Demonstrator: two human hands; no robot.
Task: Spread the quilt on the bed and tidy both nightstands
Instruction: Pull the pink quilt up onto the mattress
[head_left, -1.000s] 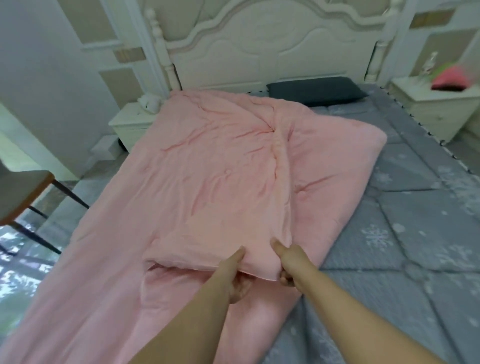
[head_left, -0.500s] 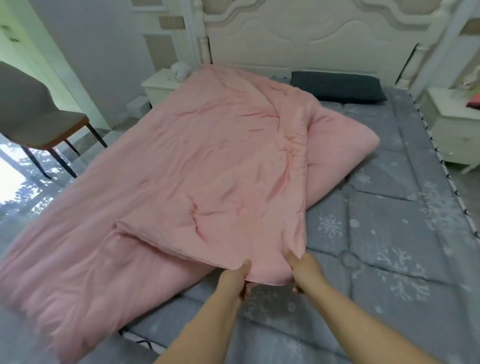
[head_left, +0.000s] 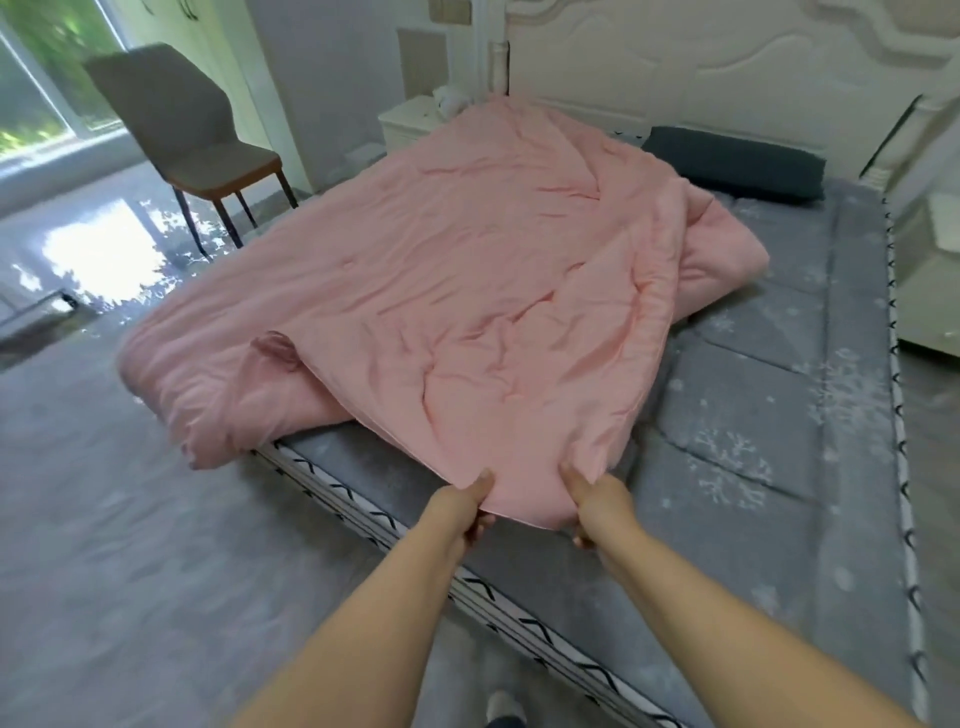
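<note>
Both my left hand (head_left: 464, 506) and right hand (head_left: 597, 506) pinch the soft pink quilt (head_left: 441, 291) corner at the grey mattress (head_left: 779, 415) foot; its far-left bulk overhangs and could slide floorward

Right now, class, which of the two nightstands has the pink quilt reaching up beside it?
The nightstand at the headboard's left end, behind the grey chair: the pink quilt runs up beside it. The other nightstand, at the right edge, stands beside bare grey mattress.
</note>
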